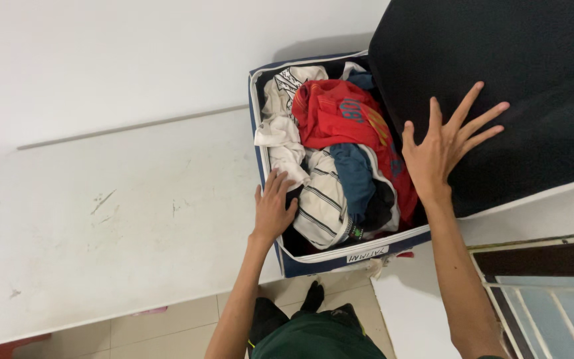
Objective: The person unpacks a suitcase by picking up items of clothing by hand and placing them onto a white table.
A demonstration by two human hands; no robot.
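Storage box: a navy fabric box [340,262] with white piping is set at the right end of the white table [114,219]; it is filled with crumpled clothes [333,146], a red garment uppermost.
Label: a small white rectangular tag [367,254] is seen on the box's near wall.
Lid: the black lid [499,60] is raised to the right.
Left hand: the left hand [272,209] is laid on the box's left rim, fingers loosely spread, nothing gripped.
Right hand: the right hand [441,149] is pressed flat against the lid, fingers fanned wide.
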